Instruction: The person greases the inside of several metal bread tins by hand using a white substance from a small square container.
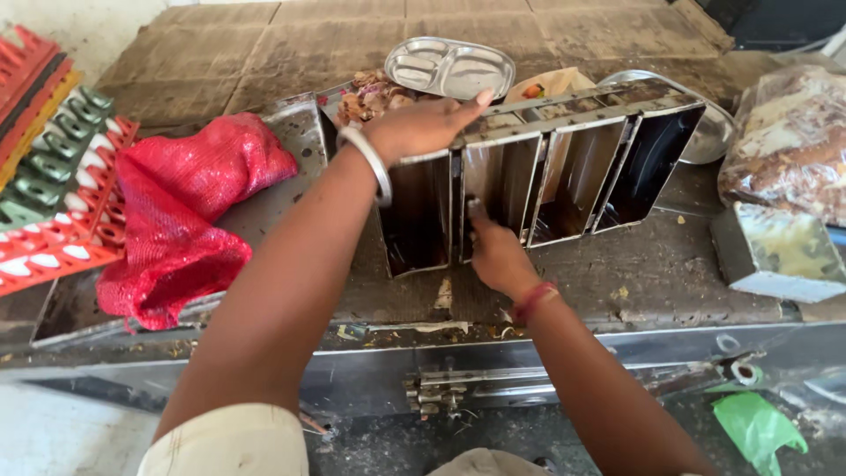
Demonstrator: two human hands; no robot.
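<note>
Left hand [423, 125] lies flat and spread over the top edge of the four-compartment steel rack [538, 172], which is tipped on its side on the steel bench [652, 264], open cells facing me. Palm presses down, fingers extended, nothing gripped. Right hand [498, 256] reaches into the second cell from the left, fingers curled at the divider; I can't tell from this angle whether it pinches a scraper or rag or is bare.

Risks as I see them:
- The rack rests on a narrow long edge. If the left palm eases off while the right pushes inward, it likely tips back toward the oval steel compartment tray [451, 66] and the food scraps [370, 95] behind it.
- Sheet-metal divider edges look thin; a fast wipe could cut a knuckle.
- The bench looks greasy and littered, so the rack could skid toward the front lip.
- The silver bangle [370, 159] on the left wrist sits just beside the rack corner and may snag.
- The red mesh sack [181, 220] is near the left elbow; a wide swing could drag it.
</note>
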